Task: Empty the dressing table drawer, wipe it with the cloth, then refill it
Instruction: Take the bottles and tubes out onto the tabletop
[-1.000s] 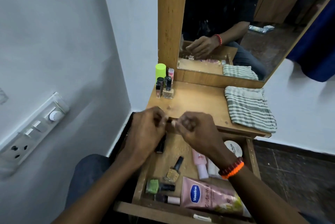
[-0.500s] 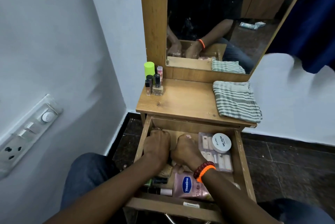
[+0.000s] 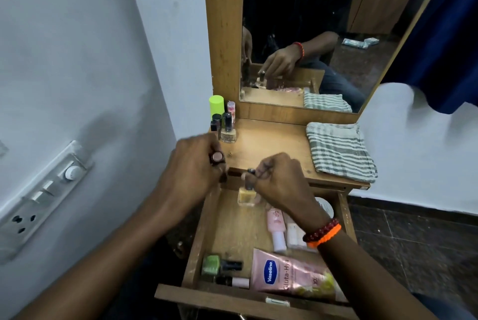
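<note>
The open wooden drawer point(image 3: 207, 237) still holds a pink Vaseline tube point(image 3: 287, 278), a pink bottle point(image 3: 276, 229), a green nail polish point(image 3: 212, 264) and a small pink-and-black tube point(image 3: 232, 281). My left hand point(image 3: 191, 174) grips a dark lipstick-like tube point(image 3: 216, 157) at the tabletop's front left corner. My right hand point(image 3: 282, 182) pinches the cap of a yellowish nail polish bottle point(image 3: 247, 195), lifted above the drawer's back. The striped cloth point(image 3: 338, 151) lies folded on the tabletop point(image 3: 271, 143) at the right.
Several small bottles point(image 3: 223, 123) stand at the tabletop's back left corner, below the mirror point(image 3: 310, 22). A white round jar point(image 3: 327, 207) shows behind my right wrist. The wall with a switch panel point(image 3: 44, 195) is close on the left.
Both hands rose from inside the drawer to the tabletop's front edge, each now holding an item: a dark tube in the left, a yellowish nail polish bottle in the right.
</note>
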Available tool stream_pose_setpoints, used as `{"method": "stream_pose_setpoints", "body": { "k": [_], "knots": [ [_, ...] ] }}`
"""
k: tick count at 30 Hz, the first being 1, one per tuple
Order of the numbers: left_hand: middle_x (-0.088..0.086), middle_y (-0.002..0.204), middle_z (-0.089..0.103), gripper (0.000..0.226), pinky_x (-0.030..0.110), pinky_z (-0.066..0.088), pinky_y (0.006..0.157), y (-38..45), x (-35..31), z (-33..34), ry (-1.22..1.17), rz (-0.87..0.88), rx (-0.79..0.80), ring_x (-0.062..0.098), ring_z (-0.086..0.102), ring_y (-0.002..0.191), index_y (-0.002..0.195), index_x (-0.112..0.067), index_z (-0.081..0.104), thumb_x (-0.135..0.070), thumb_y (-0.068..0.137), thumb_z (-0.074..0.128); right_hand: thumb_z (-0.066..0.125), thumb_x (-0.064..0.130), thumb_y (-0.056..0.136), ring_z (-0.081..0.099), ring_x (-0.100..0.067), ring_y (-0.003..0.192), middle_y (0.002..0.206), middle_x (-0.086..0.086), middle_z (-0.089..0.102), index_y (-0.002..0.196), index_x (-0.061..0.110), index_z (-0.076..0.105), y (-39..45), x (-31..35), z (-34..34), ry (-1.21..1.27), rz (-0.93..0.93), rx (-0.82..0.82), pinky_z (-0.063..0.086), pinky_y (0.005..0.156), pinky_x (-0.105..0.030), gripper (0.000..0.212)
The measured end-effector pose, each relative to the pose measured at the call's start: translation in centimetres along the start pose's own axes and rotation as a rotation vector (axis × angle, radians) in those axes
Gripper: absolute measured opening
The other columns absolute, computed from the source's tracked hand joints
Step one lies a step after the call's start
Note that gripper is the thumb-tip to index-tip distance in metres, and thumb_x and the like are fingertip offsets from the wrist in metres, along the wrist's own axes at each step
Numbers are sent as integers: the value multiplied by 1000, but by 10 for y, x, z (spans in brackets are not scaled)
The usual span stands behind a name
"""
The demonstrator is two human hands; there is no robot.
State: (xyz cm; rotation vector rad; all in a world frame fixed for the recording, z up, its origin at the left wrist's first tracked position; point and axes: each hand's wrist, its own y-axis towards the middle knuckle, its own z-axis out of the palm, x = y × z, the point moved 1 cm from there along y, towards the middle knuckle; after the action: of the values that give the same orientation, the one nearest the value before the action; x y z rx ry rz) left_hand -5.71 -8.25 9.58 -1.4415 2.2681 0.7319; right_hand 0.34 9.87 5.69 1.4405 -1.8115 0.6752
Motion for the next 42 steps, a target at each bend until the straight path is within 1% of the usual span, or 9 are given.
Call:
{"method": "stream_pose_setpoints", "body": {
  "k": [3, 6, 9, 14, 24, 31, 36, 40, 42],
  "knots": [
    [-7, 82, 71, 23, 35, 58, 71, 26, 8, -12, -30, 23, -107, 13, 69, 73, 82, -27, 69, -22, 71, 89, 78, 35, 87, 71, -12, 58, 66, -1, 72, 73, 16, 68, 26, 15, -7, -26, -138, -146, 59, 49, -32, 26],
    [-2, 89, 73, 22, 38, 59, 77, 45, 17, -8, -66, 19, -154, 15, 69, 76, 91, -21, 75, -19, 73, 88, 76, 39, 86, 70, -20, 60, 62, -2, 70, 66, 18, 65, 57, 21, -1, -48, -197, -226, 59, 58, -44, 31],
    [2, 94, 74, 41, 39, 58, 81, 56, 26, 2, -73, -20, -163, 18, 70, 82, 110, -18, 70, -20, 73, 89, 73, 46, 85, 69, -25, 67, 63, 1, 67, 66, 19, 61, 82, 20, 12, -77, -218, -269, 59, 57, -45, 35],
    [-2, 90, 70, 45, 39, 59, 78, 60, 32, 10, -159, -5, -183, 13, 69, 80, 115, -20, 62, -16, 77, 86, 72, 47, 85, 69, -29, 68, 63, 2, 66, 64, 19, 57, 100, 17, 30, -83, -224, -267, 59, 58, -42, 38],
    [-3, 92, 69, 31, 40, 59, 74, 67, 36, 17, -160, 64, -246, 13, 68, 80, 102, -16, 64, -14, 78, 83, 73, 46, 87, 69, -30, 72, 68, -1, 66, 68, 25, 57, 105, 18, 38, -68, -213, -299, 59, 56, -44, 32],
    [0, 95, 69, 41, 40, 59, 77, 63, 39, 16, -144, 58, -229, 13, 67, 80, 112, -18, 59, -19, 79, 83, 79, 45, 84, 70, -28, 70, 64, -2, 67, 68, 23, 59, 99, 15, 36, -57, -201, -270, 60, 52, -45, 34],
    [2, 101, 70, 48, 31, 57, 75, 62, 40, 18, -129, 11, -186, 14, 66, 81, 118, -18, 59, -22, 77, 85, 77, 54, 80, 69, -28, 76, 70, -1, 67, 84, 25, 59, 88, 2, 28, -102, -208, -246, 60, 59, -46, 35],
    [4, 112, 65, 60, 38, 58, 81, 58, 41, 19, -116, -22, -181, 15, 64, 89, 128, -21, 55, -28, 77, 86, 77, 56, 80, 69, -27, 80, 65, 3, 67, 92, 24, 60, 78, -1, 18, -113, -199, -221, 60, 66, -45, 38],
    [6, 117, 61, 60, 38, 57, 82, 47, 36, 16, -79, -1, -235, 16, 62, 96, 130, -19, 53, -26, 80, 84, 80, 48, 81, 68, -24, 74, 60, 5, 66, 92, 23, 62, 66, 2, 12, -121, -229, -223, 58, 73, -42, 33]
  ]
}}
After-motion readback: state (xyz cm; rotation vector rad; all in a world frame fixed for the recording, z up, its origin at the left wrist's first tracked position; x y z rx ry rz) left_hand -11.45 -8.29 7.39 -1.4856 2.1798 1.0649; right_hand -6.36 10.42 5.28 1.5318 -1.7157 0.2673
